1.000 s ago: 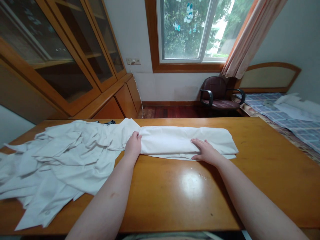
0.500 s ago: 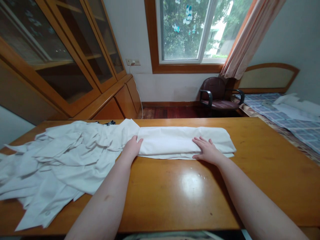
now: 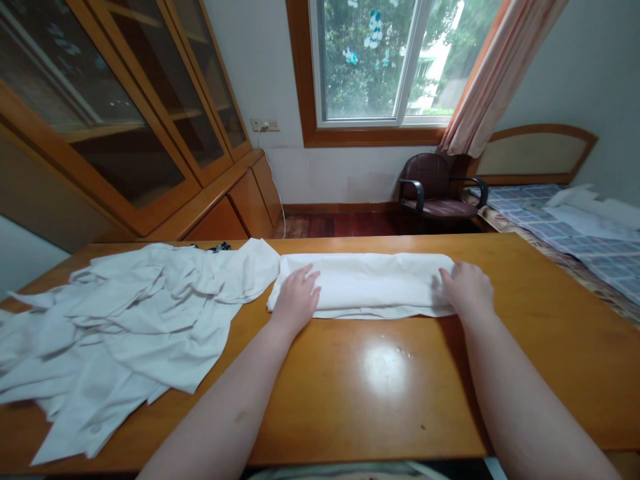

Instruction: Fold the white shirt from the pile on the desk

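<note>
A white shirt (image 3: 375,283), folded into a long flat strip, lies across the wooden table (image 3: 380,400) in front of me. Near its left end, my left hand (image 3: 299,297) rests on the top layer with its fingers stretched out and apart. My right hand (image 3: 470,288) is at the right end, thumb over the top and fingers curled round the edge. The right fingertips are partly hidden. To the left spreads a heap of crumpled white shirts (image 3: 150,313), one showing a button; its right corner meets the folded strip's left end.
A small dark patterned item (image 3: 220,247) pokes out behind the heap. Beyond the table are a glass-door cabinet (image 3: 150,100), a maroon armchair (image 3: 430,187) under the window, and a bed (image 3: 575,220) with a checked sheet at the right.
My right hand has moved right, from the top of the folded shirt to its right end, which is now tucked shorter. My left hand has moved slightly right onto the cloth.
</note>
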### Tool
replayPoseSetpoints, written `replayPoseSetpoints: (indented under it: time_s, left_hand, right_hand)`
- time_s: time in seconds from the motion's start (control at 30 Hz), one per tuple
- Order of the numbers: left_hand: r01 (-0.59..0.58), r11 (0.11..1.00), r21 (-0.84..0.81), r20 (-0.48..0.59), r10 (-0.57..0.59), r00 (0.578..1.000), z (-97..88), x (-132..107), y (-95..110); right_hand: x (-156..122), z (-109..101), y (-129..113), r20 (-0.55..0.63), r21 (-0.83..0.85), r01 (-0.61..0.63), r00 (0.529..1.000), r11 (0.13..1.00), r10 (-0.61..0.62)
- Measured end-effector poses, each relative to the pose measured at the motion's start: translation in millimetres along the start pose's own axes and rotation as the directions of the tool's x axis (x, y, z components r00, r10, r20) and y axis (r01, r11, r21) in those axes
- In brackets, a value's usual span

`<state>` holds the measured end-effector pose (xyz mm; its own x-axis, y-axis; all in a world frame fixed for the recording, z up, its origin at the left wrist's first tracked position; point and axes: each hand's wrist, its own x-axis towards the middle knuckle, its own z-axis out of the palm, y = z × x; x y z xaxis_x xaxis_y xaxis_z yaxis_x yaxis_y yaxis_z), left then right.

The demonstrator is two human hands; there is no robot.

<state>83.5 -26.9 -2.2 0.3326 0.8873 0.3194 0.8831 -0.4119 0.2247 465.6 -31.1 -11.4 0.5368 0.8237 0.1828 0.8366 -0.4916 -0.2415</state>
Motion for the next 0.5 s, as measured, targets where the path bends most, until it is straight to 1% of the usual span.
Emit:
replayPoseSetpoints:
  time_s: [0.03, 0.07, 0.1, 0.13, 0.17, 0.2, 0.23, 0.27, 0.33, 0.4, 0.47, 0.5]
  left_hand:
    - [-0.142, 0.987, -0.079, 0.045, 0.146, 0.988, 2.6, -4.3, 16.4]
    - [-0.259, 0.954, -0.153, 0.087, 0.274, 0.958, 6.7, -9.1, 32.2]
    - [-0.345, 0.915, -0.208, 0.126, 0.374, 0.919, 12.1, -14.0, 46.8]
    - [-0.411, 0.88, -0.24, 0.173, 0.455, 0.874, 18.4, -18.8, 59.4]
    - [-0.45, 0.858, -0.248, 0.217, 0.502, 0.837, 25.3, -23.1, 69.4]
    - [-0.471, 0.848, -0.241, 0.251, 0.524, 0.814, 32.2, -26.6, 76.7]
    - [-0.482, 0.846, -0.228, 0.278, 0.531, 0.801, 38.7, -29.1, 81.2]
    - [-0.48, 0.851, -0.214, 0.297, 0.525, 0.797, 44.1, -30.7, 83.4]
    - [-0.459, 0.867, -0.194, 0.323, 0.498, 0.805, 51.1, -31.6, 82.9]
    - [-0.434, 0.882, -0.186, 0.34, 0.472, 0.813, 52.8, -30.8, 80.0]
    - [-0.425, 0.887, -0.18, 0.348, 0.461, 0.816, 51.4, -29.8, 77.9]
    - [-0.427, 0.886, -0.179, 0.349, 0.463, 0.815, 50.5, -29.4, 77.5]
  right_hand:
    - [5.5, -1.6, 8.2, 0.042, -0.042, -0.09, 0.995, 0.995, 0.092]
    - [10.1, -2.5, 15.7, 0.106, -0.07, -0.146, 0.983, 0.987, 0.153]
    - [14.0, -2.7, 22.0, 0.174, -0.084, -0.171, 0.968, 0.982, 0.183]
    - [17.1, -2.5, 26.9, 0.235, -0.083, -0.174, 0.953, 0.981, 0.189]
    - [19.6, -2.1, 30.5, 0.28, -0.07, -0.163, 0.944, 0.984, 0.176]
    - [21.3, -1.5, 32.8, 0.298, -0.05, -0.152, 0.941, 0.987, 0.16]
    - [22.6, -1.0, 34.1, 0.291, -0.025, -0.146, 0.945, 0.989, 0.147]
    - [23.5, -0.7, 34.9, 0.268, 0.003, -0.15, 0.953, 0.989, 0.143]
    - [24.3, -0.6, 35.6, 0.223, 0.075, -0.174, 0.963, 0.982, 0.154]
    - [24.1, -1.2, 36.5, 0.204, 0.174, -0.206, 0.964, 0.963, 0.17]
    - [22.6, -1.9, 37.3, 0.236, 0.3, -0.242, 0.956, 0.923, 0.174]
    - [21.3, -2.2, 37.5, 0.253, 0.361, -0.245, 0.954, 0.9, 0.158]
